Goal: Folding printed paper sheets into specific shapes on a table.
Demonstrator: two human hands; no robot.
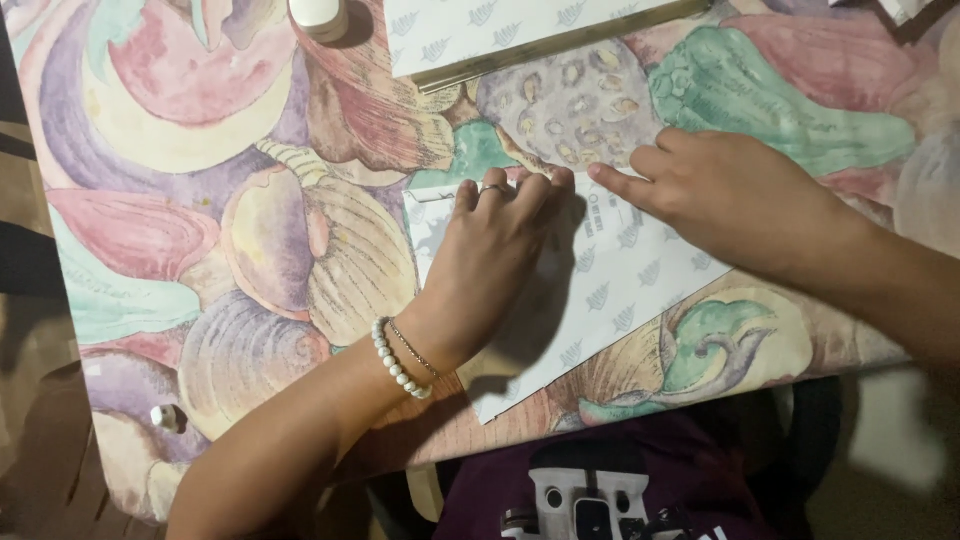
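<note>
A white sheet of paper with small grey leaf marks lies on the table with the painted vegetable cloth. My left hand, with a ring and a pearl bracelet, lies flat on the sheet, fingertips at its upper edge. My right hand rests beside it, index finger stretched out and pressing the same upper edge. Neither hand grips anything.
A stack of similar patterned white sheets lies at the table's far edge, with a small white rounded object to its left. A small white piece sits near the front left corner. The near table edge runs just below the sheet.
</note>
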